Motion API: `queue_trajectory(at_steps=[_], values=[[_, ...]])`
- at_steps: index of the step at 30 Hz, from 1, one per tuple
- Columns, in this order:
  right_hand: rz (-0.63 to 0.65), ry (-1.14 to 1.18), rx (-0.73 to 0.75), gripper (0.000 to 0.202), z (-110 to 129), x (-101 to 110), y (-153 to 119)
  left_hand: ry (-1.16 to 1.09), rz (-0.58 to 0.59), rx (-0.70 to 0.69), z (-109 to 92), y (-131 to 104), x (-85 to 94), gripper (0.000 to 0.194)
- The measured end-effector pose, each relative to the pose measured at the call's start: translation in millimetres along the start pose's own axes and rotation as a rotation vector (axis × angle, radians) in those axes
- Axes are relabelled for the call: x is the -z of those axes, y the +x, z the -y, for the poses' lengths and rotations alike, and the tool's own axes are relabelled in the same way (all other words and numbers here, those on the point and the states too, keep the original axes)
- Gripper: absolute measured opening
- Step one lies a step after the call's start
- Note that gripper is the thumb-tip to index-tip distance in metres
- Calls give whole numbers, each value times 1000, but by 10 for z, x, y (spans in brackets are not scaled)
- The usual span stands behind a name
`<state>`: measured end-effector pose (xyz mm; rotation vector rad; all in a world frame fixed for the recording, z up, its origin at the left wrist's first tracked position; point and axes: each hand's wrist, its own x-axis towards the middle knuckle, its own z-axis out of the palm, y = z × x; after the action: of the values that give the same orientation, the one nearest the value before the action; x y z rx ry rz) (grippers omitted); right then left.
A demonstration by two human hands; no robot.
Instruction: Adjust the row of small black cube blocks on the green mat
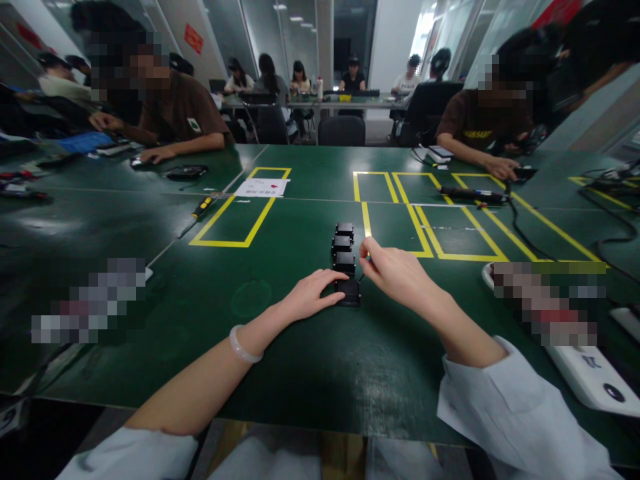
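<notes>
Four-sided black blocks [343, 261] stand in a row running away from me on the green table. The nearest black block [349, 291] lies flat, with small pins or screws along its sides. My left hand [320, 291] grips this block from its left, thumb on the near part and fingers over the far edge. My right hand [400, 273] is closed in a pinch at the block's right side. A thin dark rod [361, 279] shows below its fingertips and reaches toward the block's far right corner. The rod's upper part is hidden by the fingers.
Yellow tape outlines [250, 243] mark the table. A yellow-and-black screwdriver [202, 208] and a paper sheet [264, 187] lie left ahead. White devices, partly blurred, flank me, including one [583, 373] at right. A dark tool with a cable [473, 195] lies right ahead. People sit opposite.
</notes>
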<state>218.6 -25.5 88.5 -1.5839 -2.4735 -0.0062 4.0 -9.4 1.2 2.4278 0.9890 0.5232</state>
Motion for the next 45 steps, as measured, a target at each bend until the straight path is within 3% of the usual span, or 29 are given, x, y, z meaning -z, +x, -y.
queue_trajectory(at_steps=[45], values=[[17, -23, -9, 20, -7, -2, 7, 1, -9, -6, 3, 1, -5, 35]])
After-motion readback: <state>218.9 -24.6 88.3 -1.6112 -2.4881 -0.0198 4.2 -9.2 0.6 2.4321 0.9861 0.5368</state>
